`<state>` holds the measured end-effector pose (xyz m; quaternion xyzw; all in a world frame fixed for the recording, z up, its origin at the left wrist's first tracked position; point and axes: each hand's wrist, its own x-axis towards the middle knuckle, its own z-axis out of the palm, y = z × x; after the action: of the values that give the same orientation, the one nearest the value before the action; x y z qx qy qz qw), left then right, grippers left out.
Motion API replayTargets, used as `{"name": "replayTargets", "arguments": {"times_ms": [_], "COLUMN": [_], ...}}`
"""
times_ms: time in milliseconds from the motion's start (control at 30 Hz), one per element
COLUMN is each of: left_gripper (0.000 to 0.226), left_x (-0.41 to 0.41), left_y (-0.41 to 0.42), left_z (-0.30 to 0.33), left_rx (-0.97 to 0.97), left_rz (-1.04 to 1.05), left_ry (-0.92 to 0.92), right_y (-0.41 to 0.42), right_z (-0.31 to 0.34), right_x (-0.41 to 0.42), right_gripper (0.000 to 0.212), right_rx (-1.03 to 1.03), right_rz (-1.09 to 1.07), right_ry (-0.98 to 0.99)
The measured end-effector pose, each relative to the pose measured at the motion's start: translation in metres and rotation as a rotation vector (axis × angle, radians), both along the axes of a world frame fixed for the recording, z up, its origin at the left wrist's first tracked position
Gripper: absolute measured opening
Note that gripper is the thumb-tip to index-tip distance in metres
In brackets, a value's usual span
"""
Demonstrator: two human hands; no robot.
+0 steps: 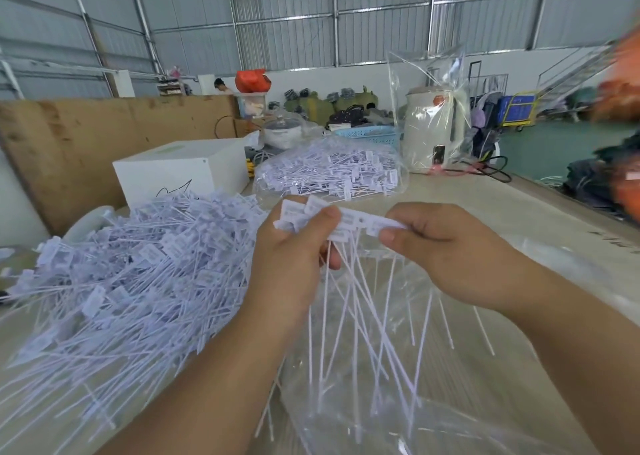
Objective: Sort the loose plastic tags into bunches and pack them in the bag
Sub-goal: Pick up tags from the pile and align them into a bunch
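Left hand (294, 250) grips small bunch of white plastic tags with long thin tails (349, 222) by flat heads; right hand (440, 246) pinches head end, fingers curled. Tags likely light, slippery, tails springy: hold at heads. Loose heap of white tags (121, 281) left on pale counter (485, 205); clear plastic bag (450, 402) beneath. Warehouse, corrugated metal walls.

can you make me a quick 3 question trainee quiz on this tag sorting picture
1. True or false: both hands grip the bunch of tags.
2. Where does the loose pile of tags lie? A) beside the left hand B) beside the right hand C) inside the white box
3. What lies flat under the dangling tag tails?

Key: 1 true; 2 A; 3 a clear plastic bag.
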<state>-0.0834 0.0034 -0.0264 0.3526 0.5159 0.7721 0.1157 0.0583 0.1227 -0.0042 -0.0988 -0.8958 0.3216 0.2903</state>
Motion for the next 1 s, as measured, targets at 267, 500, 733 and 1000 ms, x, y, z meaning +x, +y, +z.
{"name": "replayTargets", "arguments": {"times_ms": [267,500,733,1000], "left_gripper": [0.013,0.007,0.007,0.008], "left_x": [0.014,0.008,0.015,0.006], "left_y": [0.006,-0.003,-0.006,-0.006], "left_z": [-0.002,0.001,0.000,0.003], "left_rx": [0.082,-0.018,-0.065,-0.055], "left_rz": [0.019,0.027,-0.083,-0.108], "left_ry": [-0.088,0.102,0.258,0.184], "right_y": [-0.011,0.000,-0.001,-0.004], "right_z": [-0.004,-0.006,-0.010,-0.005], "right_x": [-0.016,-0.006,-0.006,-0.003], "right_gripper": [0.035,0.016,0.039,0.024], "right_rx": [-0.157,-0.140,-0.102,-0.111], "right_rz": [-0.147,0.143,0.205,0.194], "right_ry": [0.380,0.123,-0.054,-0.020]}}
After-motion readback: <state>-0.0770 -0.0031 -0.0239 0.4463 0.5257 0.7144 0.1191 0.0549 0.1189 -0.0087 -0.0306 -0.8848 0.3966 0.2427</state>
